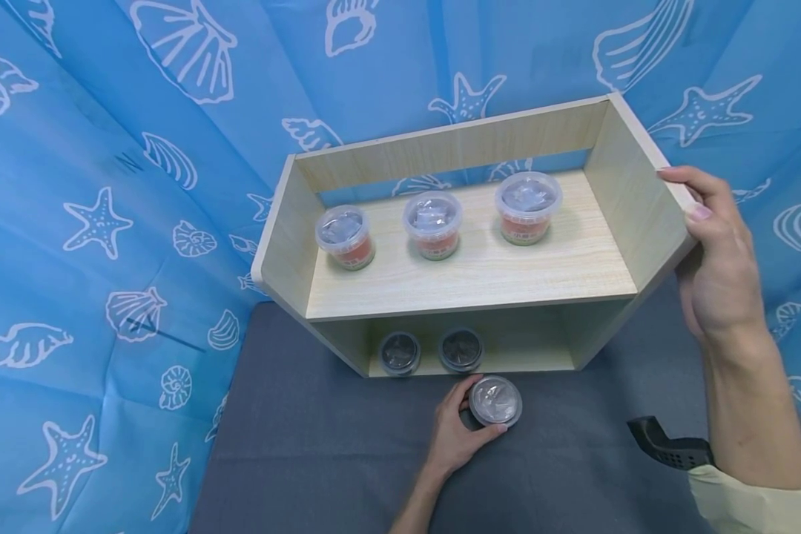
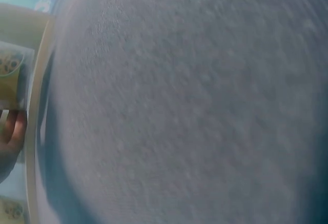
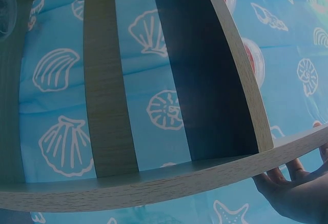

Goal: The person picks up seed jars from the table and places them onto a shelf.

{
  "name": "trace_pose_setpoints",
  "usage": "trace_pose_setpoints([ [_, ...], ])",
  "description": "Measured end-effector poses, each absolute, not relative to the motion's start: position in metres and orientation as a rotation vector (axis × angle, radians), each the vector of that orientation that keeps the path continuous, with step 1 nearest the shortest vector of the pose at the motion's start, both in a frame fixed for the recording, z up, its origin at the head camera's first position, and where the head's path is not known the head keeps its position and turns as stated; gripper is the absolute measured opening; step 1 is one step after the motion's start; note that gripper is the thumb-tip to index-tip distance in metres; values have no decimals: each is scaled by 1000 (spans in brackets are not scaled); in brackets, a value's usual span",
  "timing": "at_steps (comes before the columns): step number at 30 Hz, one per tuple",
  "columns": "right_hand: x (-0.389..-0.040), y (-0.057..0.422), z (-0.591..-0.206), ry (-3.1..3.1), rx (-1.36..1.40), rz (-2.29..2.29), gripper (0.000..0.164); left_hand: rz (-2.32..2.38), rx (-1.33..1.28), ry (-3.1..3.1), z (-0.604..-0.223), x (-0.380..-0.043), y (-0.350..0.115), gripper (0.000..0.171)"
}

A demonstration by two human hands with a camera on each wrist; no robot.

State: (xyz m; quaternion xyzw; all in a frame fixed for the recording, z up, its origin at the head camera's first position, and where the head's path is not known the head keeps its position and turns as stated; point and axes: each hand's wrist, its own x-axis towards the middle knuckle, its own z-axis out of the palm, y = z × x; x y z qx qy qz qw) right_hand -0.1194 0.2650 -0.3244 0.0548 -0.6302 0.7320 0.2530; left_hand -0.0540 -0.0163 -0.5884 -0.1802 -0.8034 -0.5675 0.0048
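Note:
My left hand (image 1: 455, 430) holds a round clear-lidded plastic tub (image 1: 496, 401), thumb and fingers around its sides, just in front of the shelf's lower level. In the left wrist view only some fingers (image 2: 15, 134) show at the left edge, beside a tub. With my right hand (image 1: 724, 252) I grip the right side panel of the pale wooden two-tier shelf (image 1: 467, 289). Two similar tubs stand in the lower level, a left one (image 1: 400, 353) and a right one (image 1: 460, 350). On the upper board are three tubs with reddish sides: left (image 1: 350, 241), middle (image 1: 434, 226) and right (image 1: 527, 211).
Dark grey cloth (image 1: 320, 452) covers the table under the shelf. A blue curtain (image 1: 107, 282) with white shells and starfish hangs behind and to the left. Near the right forearm is a black strap-like piece (image 1: 670, 445).

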Motion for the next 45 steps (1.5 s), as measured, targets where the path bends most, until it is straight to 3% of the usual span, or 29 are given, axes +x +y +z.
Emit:
trace_pose_setpoints([
  [10,-120,265,-324,-1727,147,1980,44,-1743,-637,-2454,-581,-59,3,81],
  [45,-119,265,-324,-1694,134,2017,45,-1869,-471,-2448,-575,-78,51,75],
])
